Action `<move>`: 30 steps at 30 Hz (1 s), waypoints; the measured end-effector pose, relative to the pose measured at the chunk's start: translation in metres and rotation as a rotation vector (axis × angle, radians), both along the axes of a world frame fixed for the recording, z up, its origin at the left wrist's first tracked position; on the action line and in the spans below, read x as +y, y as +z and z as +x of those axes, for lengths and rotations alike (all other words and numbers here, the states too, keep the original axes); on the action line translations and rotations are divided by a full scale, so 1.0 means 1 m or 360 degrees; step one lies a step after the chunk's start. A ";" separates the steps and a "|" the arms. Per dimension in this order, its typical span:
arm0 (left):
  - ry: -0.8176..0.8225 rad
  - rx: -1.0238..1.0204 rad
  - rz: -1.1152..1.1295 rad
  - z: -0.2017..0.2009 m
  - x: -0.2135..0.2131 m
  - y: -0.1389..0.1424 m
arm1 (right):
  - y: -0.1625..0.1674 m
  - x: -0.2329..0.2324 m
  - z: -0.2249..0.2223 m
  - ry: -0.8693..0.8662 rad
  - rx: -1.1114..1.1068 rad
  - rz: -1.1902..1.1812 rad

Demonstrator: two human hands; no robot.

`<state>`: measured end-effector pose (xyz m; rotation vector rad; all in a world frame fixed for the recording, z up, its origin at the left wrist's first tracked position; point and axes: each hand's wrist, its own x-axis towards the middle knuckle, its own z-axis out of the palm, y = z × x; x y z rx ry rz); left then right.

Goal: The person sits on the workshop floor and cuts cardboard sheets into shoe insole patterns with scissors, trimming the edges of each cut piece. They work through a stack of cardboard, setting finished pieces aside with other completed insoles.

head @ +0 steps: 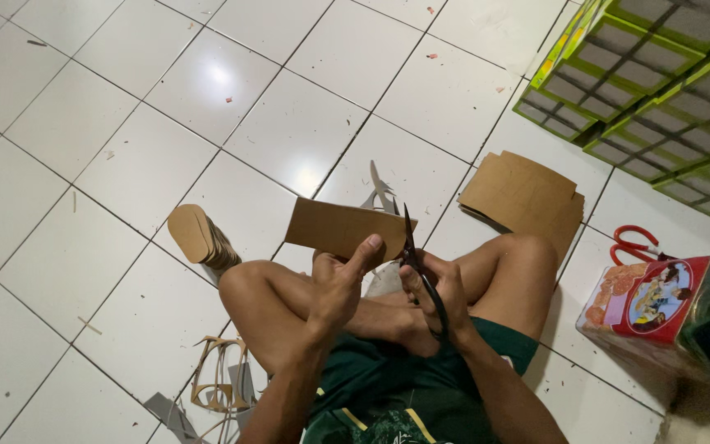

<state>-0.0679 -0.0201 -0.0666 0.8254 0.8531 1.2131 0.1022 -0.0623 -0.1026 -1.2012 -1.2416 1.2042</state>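
Head view, left hand point(340, 289) fingers pinching cardboard piece point(340, 228); right hand point(444, 289) scissors point(417, 265) alongside

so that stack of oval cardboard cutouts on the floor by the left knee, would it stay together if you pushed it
Probably not. The stack of oval cutouts already leans and fans out, so the loose pieces would likely slide apart on the glossy tiled floor. Each cutout looks thin, so likely light and fairly stiff.

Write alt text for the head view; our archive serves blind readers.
A person sitting cross-legged on a white tiled floor holds a brown cardboard piece in the left hand and cuts it with black scissors in the right hand. Cut cardboard shapes, a cardboard stack and red-handled scissors lie nearby.
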 end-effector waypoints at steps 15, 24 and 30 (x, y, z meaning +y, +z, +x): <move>-0.0217 0.0581 0.0113 -0.019 0.015 0.018 | 0.016 -0.003 0.004 0.0070 -0.0062 0.0102; -0.0368 0.0518 0.0201 -0.027 0.024 0.024 | 0.013 -0.006 0.007 0.0068 -0.0144 0.0056; -0.0440 0.0535 0.0192 -0.032 0.032 0.018 | 0.009 -0.002 0.010 0.0104 -0.0313 0.0245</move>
